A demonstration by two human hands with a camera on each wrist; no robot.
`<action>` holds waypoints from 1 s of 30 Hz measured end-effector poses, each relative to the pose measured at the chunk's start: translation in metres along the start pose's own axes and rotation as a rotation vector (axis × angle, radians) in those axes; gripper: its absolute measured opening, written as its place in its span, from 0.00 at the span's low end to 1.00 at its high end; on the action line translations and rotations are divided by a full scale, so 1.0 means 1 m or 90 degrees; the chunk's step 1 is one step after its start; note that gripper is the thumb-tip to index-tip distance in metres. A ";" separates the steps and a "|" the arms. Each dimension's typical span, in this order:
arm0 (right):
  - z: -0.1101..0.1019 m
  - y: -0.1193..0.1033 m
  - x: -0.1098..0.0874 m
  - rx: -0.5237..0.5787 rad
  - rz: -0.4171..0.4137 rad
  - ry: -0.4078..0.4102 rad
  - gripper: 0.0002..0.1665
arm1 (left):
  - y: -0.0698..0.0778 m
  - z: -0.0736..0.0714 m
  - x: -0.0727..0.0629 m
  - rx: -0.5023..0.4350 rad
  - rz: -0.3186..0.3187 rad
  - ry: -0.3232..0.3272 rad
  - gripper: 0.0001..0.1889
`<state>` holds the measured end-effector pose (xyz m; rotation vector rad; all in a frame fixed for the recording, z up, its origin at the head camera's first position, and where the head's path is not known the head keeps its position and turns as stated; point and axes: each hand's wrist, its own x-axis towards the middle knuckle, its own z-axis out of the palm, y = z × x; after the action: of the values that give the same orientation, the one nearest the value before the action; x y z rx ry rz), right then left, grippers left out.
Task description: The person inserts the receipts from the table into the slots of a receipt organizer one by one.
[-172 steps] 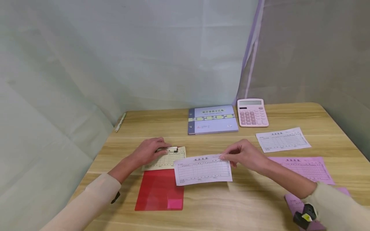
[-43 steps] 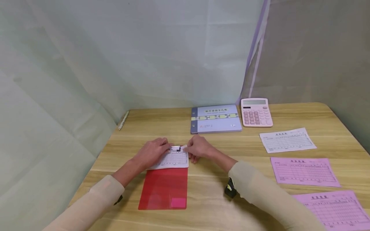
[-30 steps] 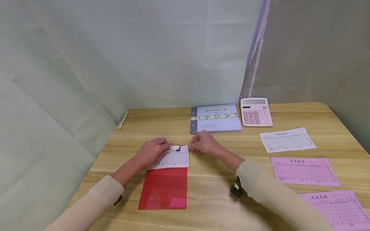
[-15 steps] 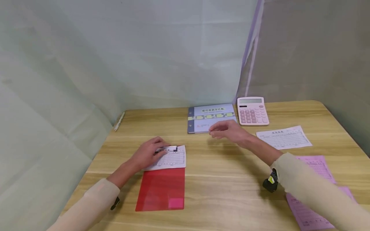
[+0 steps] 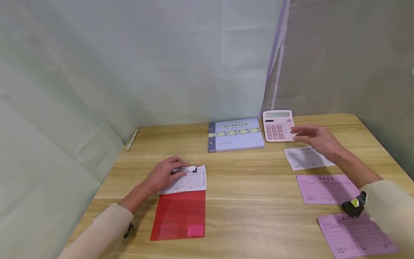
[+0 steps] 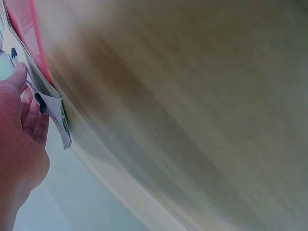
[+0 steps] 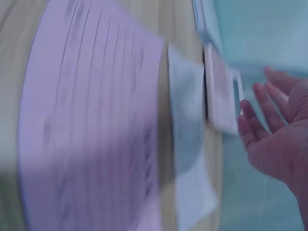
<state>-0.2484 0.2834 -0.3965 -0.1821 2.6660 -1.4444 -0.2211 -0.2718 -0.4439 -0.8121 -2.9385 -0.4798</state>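
My left hand [image 5: 163, 174] grips the metal clip [image 5: 191, 169] at the top of a red clipboard [image 5: 176, 216], thumb on the near side and fingers on the far side. Under the clip lies a white printed form [image 5: 194, 181]; the left wrist view shows its paper edges [image 6: 58, 115] beside my fingers. My right hand [image 5: 318, 140] holds nothing, its fingers loosely extended. In the head view it overlaps the edge of a pink calculator [image 5: 275, 127] and a second white form [image 5: 295, 158]. The right wrist view shows that hand [image 7: 274, 122] off the papers.
Two pink forms, one [image 5: 320, 185] behind the other [image 5: 352, 233], lie at the right under my forearm. A blue account book [image 5: 237, 138] sits beside the calculator at the back. A pen [image 5: 132, 139] lies by the left edge of the wooden table [image 5: 245, 216].
The white form that my right hand held now lies under the clip. My right hand has let go and moved right, away from the clipboard. My left hand has stayed at the clip.
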 end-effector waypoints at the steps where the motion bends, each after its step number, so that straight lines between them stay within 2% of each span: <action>1: -0.006 0.008 -0.002 -0.005 0.005 0.019 0.35 | 0.000 0.000 0.000 0.000 0.000 0.001 0.17; 6: -0.033 0.037 -0.014 -0.029 0.039 0.077 0.41 | -0.001 0.001 0.000 -0.004 -0.004 0.001 0.17; 12: -0.053 0.065 -0.022 -0.074 0.062 0.072 0.45 | 0.000 -0.001 0.000 0.001 -0.007 -0.001 0.17; 17: -0.057 0.085 -0.026 -0.114 0.059 0.068 0.42 | 0.001 -0.002 -0.001 -0.002 -0.029 -0.011 0.17; 21: -0.055 0.096 -0.027 -0.112 0.073 0.062 0.39 | 0.002 -0.001 -0.002 -0.001 -0.031 -0.019 0.17; 25: -0.055 0.102 -0.026 -0.118 0.074 0.068 0.34 | 0.000 0.001 -0.003 -0.006 -0.030 -0.018 0.17; 30: -0.056 0.102 -0.025 -0.123 0.082 0.093 0.31 | -0.002 -0.001 0.001 -0.021 -0.016 0.004 0.17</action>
<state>-0.2375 0.3888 -0.4505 0.0837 2.8727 -1.2060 -0.2228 -0.2733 -0.4431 -0.7753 -2.9458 -0.5331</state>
